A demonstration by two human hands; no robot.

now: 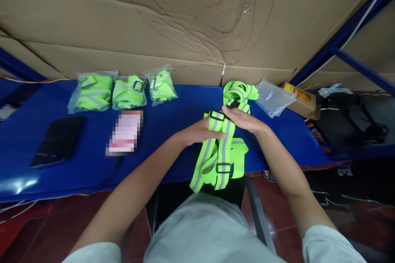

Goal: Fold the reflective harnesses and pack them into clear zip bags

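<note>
A neon green strap with grey stripes and black buckles (pixel 227 148) hangs in loops over the front edge of the blue table. My left hand (pixel 202 131) is closed round its upper part, the thumb lying across the strap. From the right, my right hand (pixel 242 118) touches the top of the same strap, its fingers partly hidden behind the fabric. Just beyond my hands lies another bundle of green strap (pixel 237 92); whether the two are joined I cannot tell.
Three clear bags of green straps (pixel 94 92) line the table's back left. A phone (pixel 125 133) and a black case (pixel 58 140) lie nearer. Flat clear bags (pixel 274 98) and a cardboard box (pixel 302 100) are at the right. Cardboard (pixel 185 20) stands behind.
</note>
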